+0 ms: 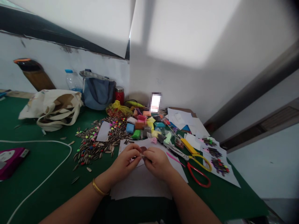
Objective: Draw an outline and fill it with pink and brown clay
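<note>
My left hand and my right hand meet over a white sheet of paper on the green table. Both hands are closed in a pinch on a small brown piece of clay held between their fingertips. A gold bangle sits on my left wrist. Just beyond the hands lie several small bags of coloured clay. A heap of sunflower seeds, some tipped with coloured clay dots, spreads to the left of the paper.
Red-handled scissors and yellow-handled scissors lie right of my hands. Paper sheets with seed-and-clay pictures lie further right. A cream tote bag, blue bag, water bottle, red jar, white cable and a pink box lie left.
</note>
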Motion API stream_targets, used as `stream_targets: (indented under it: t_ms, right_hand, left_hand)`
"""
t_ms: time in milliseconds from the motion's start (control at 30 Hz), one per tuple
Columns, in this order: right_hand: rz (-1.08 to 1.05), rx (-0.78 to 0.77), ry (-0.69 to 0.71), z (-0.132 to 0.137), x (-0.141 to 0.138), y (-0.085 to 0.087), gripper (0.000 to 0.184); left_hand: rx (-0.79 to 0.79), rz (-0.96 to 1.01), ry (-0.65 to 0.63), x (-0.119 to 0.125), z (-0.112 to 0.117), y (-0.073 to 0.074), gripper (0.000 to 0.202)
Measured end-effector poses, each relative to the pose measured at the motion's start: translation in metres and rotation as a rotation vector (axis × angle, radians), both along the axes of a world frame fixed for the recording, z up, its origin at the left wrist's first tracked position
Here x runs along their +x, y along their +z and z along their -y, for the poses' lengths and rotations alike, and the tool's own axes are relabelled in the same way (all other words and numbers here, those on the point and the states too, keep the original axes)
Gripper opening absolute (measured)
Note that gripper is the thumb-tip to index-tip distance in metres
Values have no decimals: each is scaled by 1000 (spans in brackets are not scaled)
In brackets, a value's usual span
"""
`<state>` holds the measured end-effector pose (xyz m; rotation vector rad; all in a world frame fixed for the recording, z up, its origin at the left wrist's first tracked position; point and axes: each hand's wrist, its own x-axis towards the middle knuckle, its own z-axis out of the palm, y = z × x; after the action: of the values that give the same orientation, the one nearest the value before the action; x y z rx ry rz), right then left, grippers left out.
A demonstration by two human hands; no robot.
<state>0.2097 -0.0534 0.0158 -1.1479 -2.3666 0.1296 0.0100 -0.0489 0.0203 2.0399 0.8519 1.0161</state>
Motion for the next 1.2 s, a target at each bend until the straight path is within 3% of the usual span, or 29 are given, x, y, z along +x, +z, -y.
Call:
stream_targets:
  t_ms: [167, 300, 400, 500, 600, 733, 933, 1033, 1200]
  right_hand:
    - [-42, -43, -339, -16, 29, -2, 20]
    - [164, -162, -497, -26, 50, -5, 20]
    - [268, -184, -635, -30, 56, -9, 14]
    - [229, -94, -742, -30, 55, -8, 31]
    - [166, 26, -676, -25, 46, -2, 35]
    - [205, 24, -445, -16, 25, -2, 18]
    - [304, -61, -509, -18, 9, -22, 13]
    - [285, -38, -498, -21, 8, -28, 14]
    - [228, -76, -445, -22, 2, -27, 14]
  left_hand:
    - [-95, 229, 111, -6, -3, 6, 22]
    - [-362, 311, 266, -7, -11, 0, 27]
    - [-559, 415, 255, -4, -14, -6, 29]
    - [-711, 503, 275, 0, -15, -7, 31]
    - [-728, 566, 300, 0, -15, -4, 32]
    - [-649, 682, 360, -2, -16, -4, 33]
    - [-626, 849, 484, -6, -22, -6, 32]
    - [-676, 764, 484, -6, -23, -3, 34]
    - [-805, 419, 321, -6, -23, -1, 40]
